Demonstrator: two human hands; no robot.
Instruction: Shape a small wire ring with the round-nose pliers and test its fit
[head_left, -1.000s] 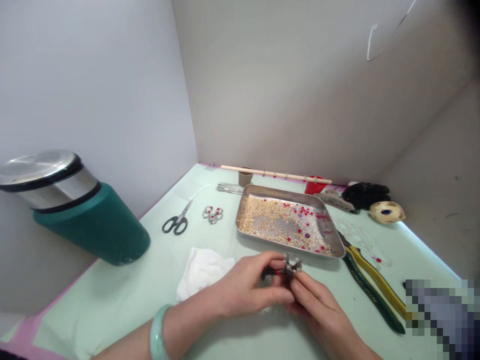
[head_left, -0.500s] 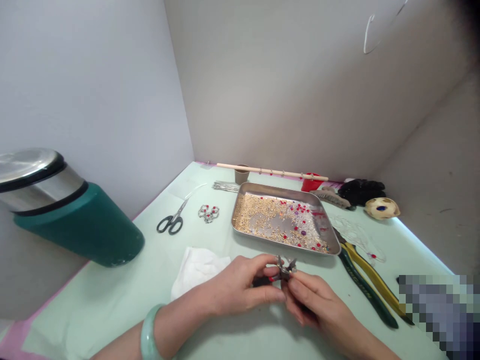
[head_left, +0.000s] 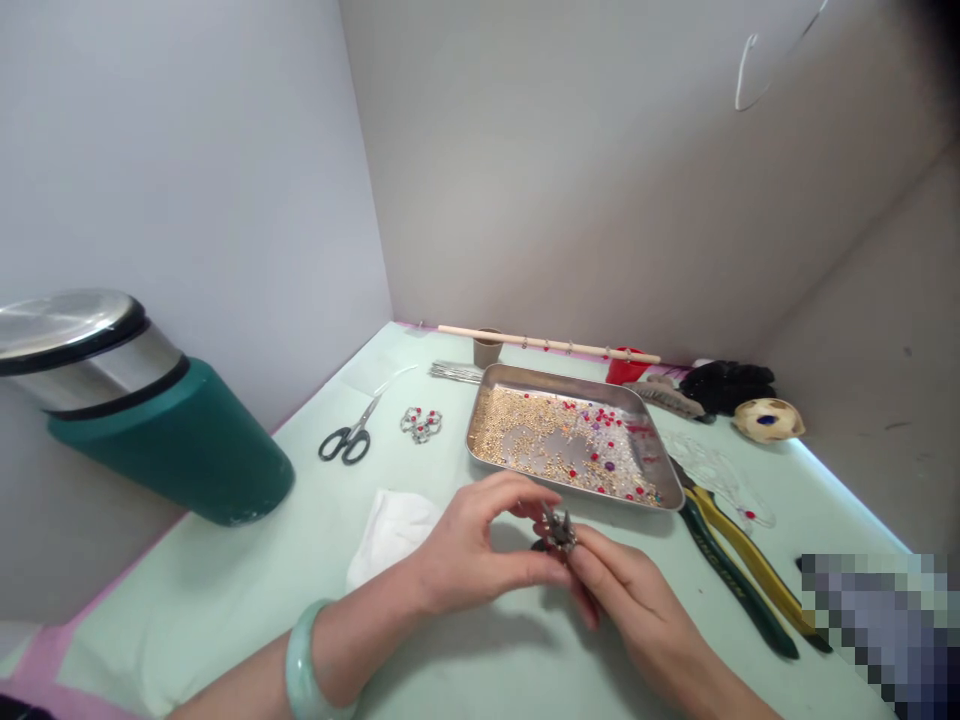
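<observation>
Small pliers [head_left: 559, 537] point their dark, parted jaws upward, with a small silver beaded piece around them. My right hand [head_left: 626, 590] is closed at the pliers, its thumb pressed beside the pivot; its lower fingers are partly hidden. My left hand [head_left: 480, 540] curves around the other side, fingertips at the beaded piece and thumb below. Part of a black handle shows between the hands. Just behind them lies a metal tray [head_left: 574, 492] of gold, clear and red beads. A silver piece with red beads [head_left: 421, 425] rests left of the tray.
Scissors [head_left: 349, 440] and a green bottle [head_left: 180, 440] are at left. White cloth [head_left: 394, 535] lies beside my left forearm. Large green-yellow pliers [head_left: 731, 565] lie at right, near a pixelated object [head_left: 885, 620]. Behind the tray are a wooden stick [head_left: 480, 335], a cup [head_left: 487, 350] and black cloth [head_left: 727, 385].
The small pliers and beaded piece have shifted slightly left and turned, and less of the handle shows. My left index finger is raised higher and the gap above its thumb is wider.
</observation>
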